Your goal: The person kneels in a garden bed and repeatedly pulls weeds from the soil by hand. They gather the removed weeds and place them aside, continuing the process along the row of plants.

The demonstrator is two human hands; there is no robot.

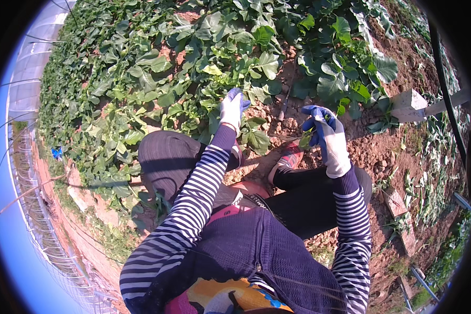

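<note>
My left hand (pixel 232 110), in a white glove with blue-coated fingers, reaches in among the leafy green plants (pixel 204 74). Its fingertips are against the foliage, and whether they grip a stem is hidden. To the right, my right hand (pixel 326 135) wears a matching glove and is raised over bare soil. Its bent fingers hold a small green leaf (pixel 305 140), which hangs below them. Broad leaves (pixel 258 140) grow low between the two hands, close to my shoes. A thin stick (pixel 285 103) lies on the reddish soil beyond.
I sit low, knees apart, a red plaid shoe (pixel 291 156) on the soil. At right are a pale block (pixel 408 105) with a pole against it, a black hose (pixel 441 74), bricks (pixel 395 201) and wilted cut leaves (pixel 424 176). Metal greenhouse hoops (pixel 51 243) run along the left.
</note>
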